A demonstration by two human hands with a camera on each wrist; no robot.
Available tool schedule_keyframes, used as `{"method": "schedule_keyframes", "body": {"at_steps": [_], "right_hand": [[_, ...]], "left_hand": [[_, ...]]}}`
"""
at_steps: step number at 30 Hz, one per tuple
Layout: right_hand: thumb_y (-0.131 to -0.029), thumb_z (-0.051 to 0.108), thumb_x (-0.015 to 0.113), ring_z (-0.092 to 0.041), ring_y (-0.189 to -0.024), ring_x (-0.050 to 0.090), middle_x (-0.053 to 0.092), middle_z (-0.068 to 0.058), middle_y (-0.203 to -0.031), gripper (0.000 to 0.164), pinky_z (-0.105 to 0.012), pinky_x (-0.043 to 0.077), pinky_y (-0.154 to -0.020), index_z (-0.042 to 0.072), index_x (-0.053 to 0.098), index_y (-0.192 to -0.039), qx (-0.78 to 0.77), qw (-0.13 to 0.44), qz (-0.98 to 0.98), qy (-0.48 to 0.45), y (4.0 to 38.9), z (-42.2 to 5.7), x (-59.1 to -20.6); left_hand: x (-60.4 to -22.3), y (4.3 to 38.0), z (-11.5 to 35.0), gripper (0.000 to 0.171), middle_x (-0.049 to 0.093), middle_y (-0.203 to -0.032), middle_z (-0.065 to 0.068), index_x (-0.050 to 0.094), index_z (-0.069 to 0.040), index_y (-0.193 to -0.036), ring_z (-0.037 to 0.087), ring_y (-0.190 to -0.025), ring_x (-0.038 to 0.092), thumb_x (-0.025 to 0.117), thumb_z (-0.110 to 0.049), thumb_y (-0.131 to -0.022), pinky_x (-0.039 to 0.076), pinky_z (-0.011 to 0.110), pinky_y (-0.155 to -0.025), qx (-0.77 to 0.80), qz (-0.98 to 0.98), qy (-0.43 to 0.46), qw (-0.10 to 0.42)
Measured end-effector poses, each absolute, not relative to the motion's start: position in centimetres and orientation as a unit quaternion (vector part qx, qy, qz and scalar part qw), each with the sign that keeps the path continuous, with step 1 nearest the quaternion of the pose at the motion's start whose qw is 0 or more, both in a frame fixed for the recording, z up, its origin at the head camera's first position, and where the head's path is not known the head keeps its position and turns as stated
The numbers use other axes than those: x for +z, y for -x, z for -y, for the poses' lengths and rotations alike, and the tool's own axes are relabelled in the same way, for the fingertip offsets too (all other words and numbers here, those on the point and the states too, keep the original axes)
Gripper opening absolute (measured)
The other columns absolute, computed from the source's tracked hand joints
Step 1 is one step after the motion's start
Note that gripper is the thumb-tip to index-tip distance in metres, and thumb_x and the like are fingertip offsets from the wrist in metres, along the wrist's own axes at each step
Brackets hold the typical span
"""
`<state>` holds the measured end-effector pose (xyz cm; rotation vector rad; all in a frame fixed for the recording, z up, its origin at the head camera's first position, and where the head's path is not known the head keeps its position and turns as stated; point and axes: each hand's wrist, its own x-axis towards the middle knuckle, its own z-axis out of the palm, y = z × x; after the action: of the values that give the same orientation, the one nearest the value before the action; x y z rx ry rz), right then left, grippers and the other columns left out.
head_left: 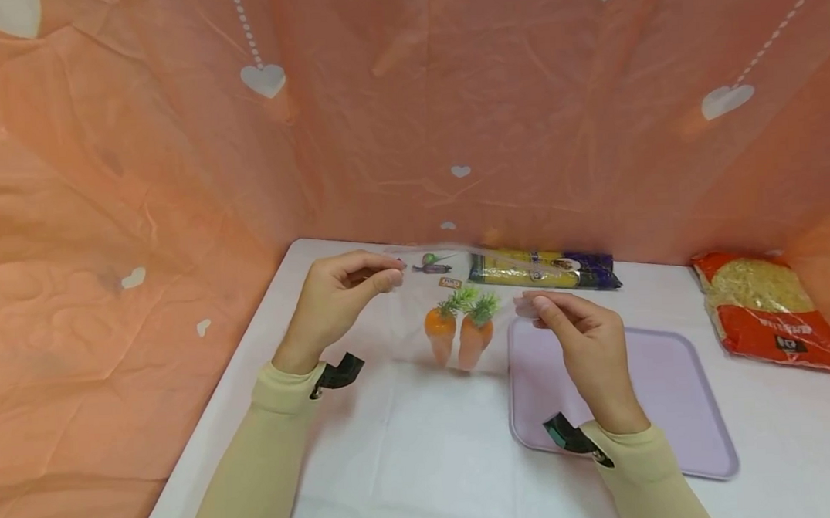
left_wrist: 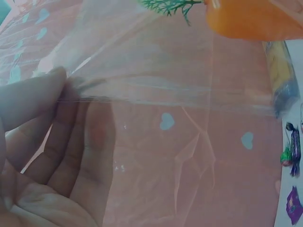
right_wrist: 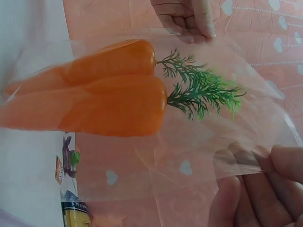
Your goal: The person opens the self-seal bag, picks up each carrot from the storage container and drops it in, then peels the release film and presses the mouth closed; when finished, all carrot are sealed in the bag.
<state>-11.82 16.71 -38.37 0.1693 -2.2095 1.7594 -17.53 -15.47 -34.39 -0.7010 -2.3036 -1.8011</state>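
Observation:
A clear plastic bag [head_left: 405, 325] hangs stretched between both hands, raised over the table. Inside it are two orange carrots [right_wrist: 118, 106] with green leafy tops [right_wrist: 203, 92], tips pointing down in the head view. My left hand [head_left: 336, 302] pinches the bag's upper left edge between thumb and fingers. At the upper right edge, my right hand [head_left: 589, 348] pinches the film the same way. In the left wrist view, one carrot [left_wrist: 255, 19] shows at the top, behind the film.
Small wrapped candies [head_left: 432, 268] lie at the back of the white table [head_left: 438, 459]. Beside them is a yellow and dark blue pasta packet [head_left: 541, 269]. A lilac tray [head_left: 707, 416] sits under my right forearm. Far right lies a red noodle bag [head_left: 772, 313]. Orange cloth [head_left: 367, 122] hangs behind.

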Motion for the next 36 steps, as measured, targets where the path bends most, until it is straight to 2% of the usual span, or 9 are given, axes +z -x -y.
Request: {"method": "schedule_keyframes", "body": {"at_steps": [7, 13, 17, 22, 25, 29, 32, 34, 36], "right_hand": [[-0.100, 0.029, 0.064, -0.017, -0.096, 0.073, 0.078, -0.003, -0.105, 0.026, -0.024, 0.059, -0.082, 0.010, 0.076, -0.114, 0.622, 0.139, 0.769, -0.056, 11.8, -16.8, -38.4], [-0.100, 0.028, 0.064, -0.018, -0.098, 0.073, 0.078, -0.006, -0.106, 0.029, -0.024, 0.059, -0.083, 0.007, 0.074, -0.116, 0.633, 0.128, 0.760, -0.067, 11.9, -16.9, -38.4], [-0.100, 0.029, 0.065, -0.016, -0.099, 0.072, 0.077, -0.003, -0.109, 0.029, -0.023, 0.059, -0.083, 0.009, 0.073, -0.119, 0.628, 0.122, 0.766, -0.061, 11.9, -17.1, -38.5], [-0.099, 0.029, 0.066, -0.017, -0.106, 0.071, 0.074, -0.008, -0.118, 0.033, -0.022, 0.057, -0.091, 0.011, 0.070, -0.126, 0.640, 0.123, 0.757, -0.048, 11.9, -17.4, -38.1], [-0.097, 0.022, 0.069, -0.017, -0.108, 0.071, 0.073, -0.010, -0.121, 0.033, -0.020, 0.055, -0.095, 0.008, 0.069, -0.127, 0.656, 0.168, 0.736, -0.033, 11.7, -17.5, -37.4], [-0.093, 0.007, 0.072, -0.013, -0.101, 0.071, 0.075, -0.009, -0.114, 0.026, -0.016, 0.055, -0.092, 0.004, 0.074, -0.118, 0.605, 0.292, 0.740, -0.036, 10.6, -17.0, -35.7], [-0.088, -0.003, 0.073, -0.010, -0.095, 0.070, 0.076, -0.011, -0.107, 0.024, -0.015, 0.055, -0.088, 0.003, 0.077, -0.111, 0.533, 0.368, 0.756, -0.093, 9.7, -15.6, -34.1], [-0.084, -0.006, 0.076, -0.010, -0.093, 0.069, 0.076, -0.012, -0.104, 0.026, -0.016, 0.055, -0.087, 0.003, 0.078, -0.108, 0.494, 0.391, 0.761, -0.154, 9.4, -14.2, -33.1], [-0.082, -0.004, 0.078, -0.013, -0.092, 0.069, 0.076, -0.012, -0.102, 0.026, -0.016, 0.054, -0.087, 0.004, 0.078, -0.107, 0.461, 0.398, 0.764, -0.211, 9.5, -12.8, -32.4]], "left_hand": [[-34.5, 17.6, 15.2, 0.020, 0.076, -0.100, 0.007, 0.077, -0.009, -0.111, 0.028, -0.090, 0.072, 0.073, -0.018, -0.094, 0.062, 0.040, -0.084, -0.642, 0.719, 0.259, 0.065], [-34.2, 17.3, 14.3, 0.019, 0.075, -0.101, 0.006, 0.077, -0.011, -0.112, 0.026, -0.088, 0.072, 0.072, -0.015, -0.095, 0.062, 0.041, -0.083, -0.655, 0.699, 0.277, 0.072], [-33.9, 17.0, 13.4, 0.018, 0.073, -0.104, 0.006, 0.076, -0.009, -0.112, 0.028, -0.089, 0.071, 0.071, -0.013, -0.095, 0.062, 0.039, -0.084, -0.654, 0.696, 0.287, 0.070], [-33.8, 16.8, 12.4, 0.017, 0.071, -0.105, 0.008, 0.076, -0.007, -0.110, 0.029, -0.091, 0.070, 0.072, -0.011, -0.094, 0.062, 0.038, -0.084, -0.650, 0.696, 0.297, 0.074], [-33.9, 16.7, 11.8, 0.018, 0.071, -0.103, 0.006, 0.077, -0.011, -0.111, 0.024, -0.090, 0.069, 0.072, -0.013, -0.094, 0.061, 0.034, -0.081, -0.638, 0.700, 0.310, 0.081], [-34.1, 16.6, 10.8, 0.021, 0.072, -0.103, 0.001, 0.076, -0.016, -0.116, 0.018, -0.086, 0.067, 0.071, -0.014, -0.095, 0.058, 0.029, -0.082, -0.611, 0.710, 0.336, 0.097], [-34.2, 16.5, 10.1, 0.023, 0.072, -0.105, -0.003, 0.075, -0.017, -0.118, 0.014, -0.085, 0.066, 0.071, -0.015, -0.095, 0.057, 0.028, -0.081, -0.591, 0.715, 0.357, 0.109], [-34.1, 16.4, 9.7, 0.025, 0.072, -0.109, -0.004, 0.075, -0.016, -0.119, 0.012, -0.087, 0.065, 0.071, -0.016, -0.095, 0.058, 0.029, -0.076, -0.581, 0.716, 0.369, 0.117], [-34.1, 16.3, 9.4, 0.025, 0.072, -0.109, -0.003, 0.075, -0.015, -0.120, 0.012, -0.089, 0.065, 0.071, -0.015, -0.095, 0.059, 0.029, -0.077, -0.576, 0.713, 0.380, 0.129]]}}
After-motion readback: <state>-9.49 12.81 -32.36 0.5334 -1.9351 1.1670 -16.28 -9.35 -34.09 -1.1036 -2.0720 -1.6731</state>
